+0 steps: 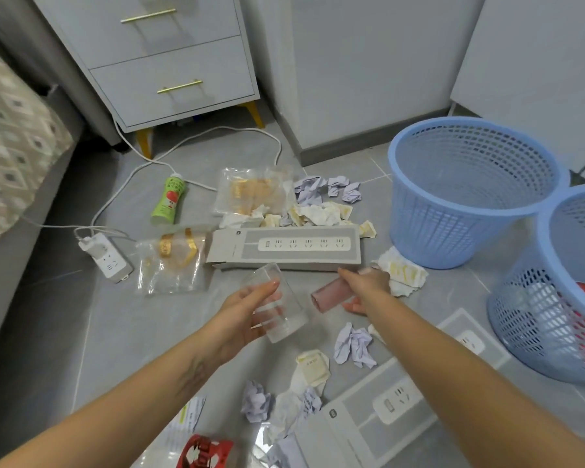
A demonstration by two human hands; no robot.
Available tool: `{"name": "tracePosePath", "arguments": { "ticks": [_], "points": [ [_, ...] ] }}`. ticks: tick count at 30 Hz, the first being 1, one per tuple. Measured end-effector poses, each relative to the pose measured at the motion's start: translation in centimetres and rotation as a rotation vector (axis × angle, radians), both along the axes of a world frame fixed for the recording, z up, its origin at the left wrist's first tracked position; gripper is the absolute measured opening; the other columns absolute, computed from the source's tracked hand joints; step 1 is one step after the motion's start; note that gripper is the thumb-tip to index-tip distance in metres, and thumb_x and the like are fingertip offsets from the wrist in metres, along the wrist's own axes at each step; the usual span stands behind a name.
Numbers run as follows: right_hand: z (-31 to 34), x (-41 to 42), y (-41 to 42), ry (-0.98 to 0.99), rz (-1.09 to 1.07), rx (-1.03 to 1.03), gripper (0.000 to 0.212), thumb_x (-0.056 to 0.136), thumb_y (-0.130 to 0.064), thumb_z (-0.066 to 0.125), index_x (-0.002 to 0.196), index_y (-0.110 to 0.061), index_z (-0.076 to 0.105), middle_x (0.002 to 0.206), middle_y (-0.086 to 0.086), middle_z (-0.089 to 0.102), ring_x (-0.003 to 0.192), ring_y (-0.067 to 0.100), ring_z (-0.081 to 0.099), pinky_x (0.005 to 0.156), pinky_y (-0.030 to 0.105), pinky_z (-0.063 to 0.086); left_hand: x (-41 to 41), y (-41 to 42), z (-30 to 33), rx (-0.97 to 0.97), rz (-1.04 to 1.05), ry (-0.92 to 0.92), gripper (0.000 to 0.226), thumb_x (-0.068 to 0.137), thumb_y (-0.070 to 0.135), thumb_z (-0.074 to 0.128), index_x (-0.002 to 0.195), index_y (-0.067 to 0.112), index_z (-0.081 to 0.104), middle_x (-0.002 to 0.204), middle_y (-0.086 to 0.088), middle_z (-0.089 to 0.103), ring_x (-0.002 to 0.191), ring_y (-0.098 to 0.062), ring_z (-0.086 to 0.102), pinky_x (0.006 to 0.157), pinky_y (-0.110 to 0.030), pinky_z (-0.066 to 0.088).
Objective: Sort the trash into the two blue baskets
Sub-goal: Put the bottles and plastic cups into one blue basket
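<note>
Clear plastic cup (277, 304) in left hand (240, 315) fingers, pink tube (331, 293) half hidden under right hand (368, 285) grip

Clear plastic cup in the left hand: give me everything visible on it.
The clear plastic cup is a see-through, slightly frosted tumbler that looks like thin disposable plastic. It appears empty, and the fingers show through its wall. It is held off the grey tiled floor, tilted, one end towards the long grey power-strip box. The left hand grips it around the side, thumb on top. It is apart from the pink cup at the right hand.
</note>
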State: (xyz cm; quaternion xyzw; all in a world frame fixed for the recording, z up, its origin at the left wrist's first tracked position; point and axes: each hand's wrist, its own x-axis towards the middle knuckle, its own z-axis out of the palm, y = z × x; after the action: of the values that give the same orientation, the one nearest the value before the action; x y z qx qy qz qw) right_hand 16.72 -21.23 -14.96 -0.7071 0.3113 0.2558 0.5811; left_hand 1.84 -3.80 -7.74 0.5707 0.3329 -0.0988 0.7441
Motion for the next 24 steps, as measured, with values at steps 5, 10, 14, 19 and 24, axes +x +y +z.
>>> {"name": "tracePosePath", "arguments": {
  "ticks": [5,10,14,19,24],
  "points": [
    [-0.3,-0.1,0.3,-0.096,0.168,-0.208,0.069,0.059,-0.024,0.081,0.103,-0.013,0.028,0.093,0.011,0.051,0.087,0.033,0.059,0.068,0.047,0.059,-0.3,0.8,-0.3,0.011,0.005,0.03,0.094,0.033,0.055,0.09,0.113,0.014,0.062,0.113,-0.003,0.07,0.098,-0.022,0.069,0.074,-0.031,0.053],
    [0.0,-1.4,-0.8,-0.107,0.165,-0.02,0.043,0.047,-0.027,0.079,0.079,-0.009,0.057,0.086,0.012,0.067,0.074,0.026,0.067,0.072,0.042,0.059,-0.5,1.0,-0.2,-0.003,0.005,0.019,0.077,0.043,0.052,0.088,0.108,0.019,0.065,0.11,-0.002,0.071,0.088,-0.017,0.071,0.064,-0.027,0.054],
    [4.6,-3.4,-2.6,-0.049,0.131,0.386,0.023,0.074,-0.011,0.075,0.088,-0.007,0.057,0.078,0.008,0.059,0.067,0.013,0.058,0.049,0.022,0.053,-0.7,0.4,0.1,-0.015,0.02,0.012,0.058,0.048,0.051,0.084,0.094,0.021,0.066,0.104,-0.005,0.069,0.087,-0.02,0.069,0.07,-0.031,0.051],
    [12.4,-5.2,-7.6,-0.238,0.459,0.559,0.024,0.076,-0.014,0.074,0.098,-0.019,0.066,0.087,0.001,0.07,0.084,0.017,0.067,0.067,0.036,0.06,-0.1,-2.0,0.0,-0.107,0.022,0.045,0.04,0.074,0.042,0.069,0.105,0.019,0.061,0.122,-0.007,0.065,0.095,-0.022,0.063,0.076,-0.036,0.05],
    [21.0,-3.1,-16.5,-0.776,0.209,0.337,0.03,0.076,-0.007,0.073,0.101,-0.02,0.062,0.089,0.001,0.07,0.084,0.017,0.067,0.08,0.038,0.058,3.2,-7.3,2.6,-0.144,-0.151,0.004,0.047,0.079,0.045,0.063,0.119,0.02,0.064,0.124,-0.007,0.065,0.084,-0.019,0.063,0.077,-0.035,0.046]
  ]
}}
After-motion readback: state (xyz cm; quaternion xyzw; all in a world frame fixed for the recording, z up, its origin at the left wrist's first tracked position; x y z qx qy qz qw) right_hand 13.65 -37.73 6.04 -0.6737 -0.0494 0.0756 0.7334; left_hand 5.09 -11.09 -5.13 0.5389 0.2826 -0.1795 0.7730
